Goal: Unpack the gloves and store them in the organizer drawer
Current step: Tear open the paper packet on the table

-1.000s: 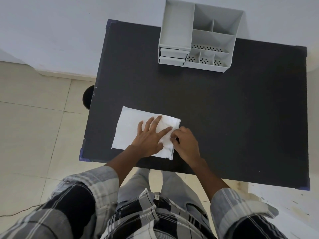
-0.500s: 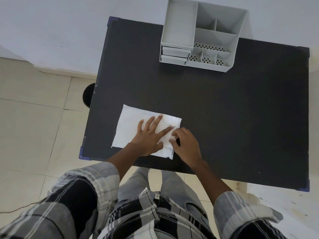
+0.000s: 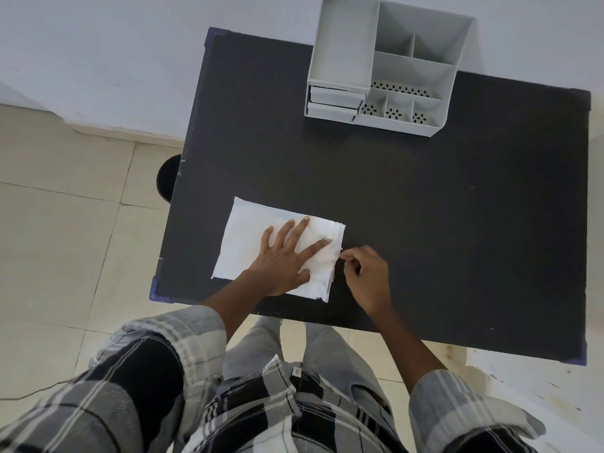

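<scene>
A flat white glove packet [image 3: 248, 237] lies on the black table [image 3: 425, 207] near its front left corner. My left hand [image 3: 284, 256] presses flat on the packet's right half, fingers spread. My right hand [image 3: 366, 276] sits just right of the packet, thumb and fingers pinched at its right edge. The gloves themselves are hidden inside the packet. A grey desk organizer [image 3: 385, 63] stands at the table's far edge, its two small drawers [image 3: 333, 103] shut at its front left.
The organizer has several open compartments with perforated floors. A white wall runs behind the table. A dark round object [image 3: 168, 178] sits on the tiled floor left of the table. My legs and plaid shirt fill the bottom.
My right hand has shifted slightly right, off the packet's edge, still pinching at it. My left hand stays pressed on the packet.
</scene>
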